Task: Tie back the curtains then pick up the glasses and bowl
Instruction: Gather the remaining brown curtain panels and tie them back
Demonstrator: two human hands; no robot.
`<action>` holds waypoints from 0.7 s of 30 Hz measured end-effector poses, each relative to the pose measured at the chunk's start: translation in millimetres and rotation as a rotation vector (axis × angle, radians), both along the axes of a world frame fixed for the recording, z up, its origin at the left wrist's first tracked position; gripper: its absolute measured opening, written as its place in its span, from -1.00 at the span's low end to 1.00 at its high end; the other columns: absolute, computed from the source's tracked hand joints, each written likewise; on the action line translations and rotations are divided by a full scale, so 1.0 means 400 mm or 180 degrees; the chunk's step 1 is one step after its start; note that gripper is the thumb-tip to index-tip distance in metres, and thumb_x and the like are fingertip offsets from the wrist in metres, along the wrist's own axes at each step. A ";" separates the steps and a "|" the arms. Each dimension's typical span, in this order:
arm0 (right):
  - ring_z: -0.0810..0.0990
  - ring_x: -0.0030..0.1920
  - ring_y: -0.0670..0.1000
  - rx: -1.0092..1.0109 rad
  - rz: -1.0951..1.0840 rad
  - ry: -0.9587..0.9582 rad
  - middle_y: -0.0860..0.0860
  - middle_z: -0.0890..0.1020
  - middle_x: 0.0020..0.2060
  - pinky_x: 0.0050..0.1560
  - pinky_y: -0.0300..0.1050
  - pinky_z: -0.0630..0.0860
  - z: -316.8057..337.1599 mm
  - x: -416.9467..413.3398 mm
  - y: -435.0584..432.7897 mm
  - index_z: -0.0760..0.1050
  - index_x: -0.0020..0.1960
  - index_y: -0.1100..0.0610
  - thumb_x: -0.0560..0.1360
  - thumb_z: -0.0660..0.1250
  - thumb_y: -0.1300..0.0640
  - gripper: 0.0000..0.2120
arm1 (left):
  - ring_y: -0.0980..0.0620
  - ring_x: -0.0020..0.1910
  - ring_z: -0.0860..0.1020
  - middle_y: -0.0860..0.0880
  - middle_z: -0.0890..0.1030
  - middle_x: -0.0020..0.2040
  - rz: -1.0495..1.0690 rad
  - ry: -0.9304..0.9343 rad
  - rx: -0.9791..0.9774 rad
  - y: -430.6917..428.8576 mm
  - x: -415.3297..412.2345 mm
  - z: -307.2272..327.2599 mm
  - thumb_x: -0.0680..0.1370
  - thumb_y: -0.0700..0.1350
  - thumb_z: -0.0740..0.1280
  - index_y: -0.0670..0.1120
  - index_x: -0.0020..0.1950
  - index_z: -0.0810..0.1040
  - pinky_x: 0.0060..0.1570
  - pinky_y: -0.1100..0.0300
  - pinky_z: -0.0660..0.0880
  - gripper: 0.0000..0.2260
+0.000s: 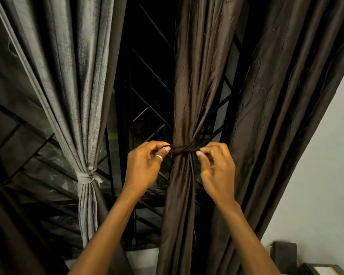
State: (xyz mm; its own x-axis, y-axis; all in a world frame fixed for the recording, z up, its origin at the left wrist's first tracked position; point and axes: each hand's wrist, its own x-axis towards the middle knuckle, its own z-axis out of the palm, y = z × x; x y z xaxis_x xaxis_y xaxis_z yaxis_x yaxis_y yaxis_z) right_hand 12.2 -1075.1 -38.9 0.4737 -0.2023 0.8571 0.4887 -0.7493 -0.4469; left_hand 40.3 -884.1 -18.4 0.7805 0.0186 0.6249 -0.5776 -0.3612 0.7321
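A dark brown curtain (187,96) hangs in the middle, gathered at its waist by a brown tie band (182,149) crossed over at the front. My left hand (145,165) pinches the band's left end and my right hand (216,165) pinches its right end, one on each side of the curtain. To the left, a grey curtain (74,76) is bound by a knotted grey tie (87,177). No glasses or bowl are in view.
A wider brown curtain panel (286,116) hangs at the right against a pale wall (326,175). Behind the curtains is a dark window with a diagonal metal grille (147,76). A dark box (284,253) and a book or binder (324,270) sit at the bottom right.
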 end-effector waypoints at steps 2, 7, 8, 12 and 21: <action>0.57 -0.09 -0.10 0.0173 0.0033 0.0070 -0.07 0.54 0.01 -0.17 -0.02 0.58 0.001 0.004 -0.006 0.58 -0.02 0.13 0.57 0.42 0.21 -0.97 | 0.17 -0.11 0.61 0.16 0.65 -0.02 0.0083 -0.0129 0.0077 0.008 0.000 -0.003 0.58 -0.08 0.42 0.01 0.09 0.71 -0.15 0.30 0.58 -0.88; 0.58 -0.07 -0.14 0.0385 0.0101 0.0306 -0.09 0.55 -0.01 -0.17 -0.29 0.51 0.004 0.008 0.002 0.57 -0.01 0.11 0.57 0.43 0.21 -0.95 | 0.14 -0.12 0.59 0.11 0.65 -0.03 0.0242 -0.0238 0.0181 0.013 0.006 -0.013 0.59 -0.08 0.41 -0.03 0.11 0.70 -0.16 0.33 0.54 -0.87; 0.58 -0.06 -0.15 0.0422 0.0144 0.0391 -0.08 0.55 0.00 -0.16 -0.34 0.49 0.004 0.010 0.006 0.57 0.00 0.12 0.57 0.42 0.20 -0.96 | 0.15 -0.11 0.59 0.10 0.64 -0.03 0.0246 -0.0224 0.0187 0.014 0.009 -0.015 0.60 -0.08 0.40 -0.03 0.11 0.69 -0.16 0.35 0.54 -0.87; 0.58 -0.18 -0.15 0.0731 0.0446 0.0826 -0.07 0.61 -0.08 -0.20 -0.36 0.47 0.003 0.016 0.027 0.56 0.06 0.08 0.62 0.37 0.14 -0.96 | 0.18 -0.11 0.59 0.11 0.58 -0.01 0.0216 -0.0052 0.0128 0.009 0.020 -0.018 0.63 -0.06 0.35 -0.02 0.13 0.64 -0.19 0.36 0.53 -0.87; 0.64 0.04 -0.28 0.1562 0.0984 0.1365 -0.10 0.61 0.10 -0.01 -0.42 0.54 -0.022 0.014 0.083 0.42 0.30 0.06 0.59 0.41 0.06 -0.67 | 0.27 0.17 0.53 0.16 0.52 0.24 -0.0523 0.0760 -0.0244 -0.035 0.012 -0.061 0.57 0.10 0.39 0.05 0.54 0.22 0.07 0.27 0.54 -0.39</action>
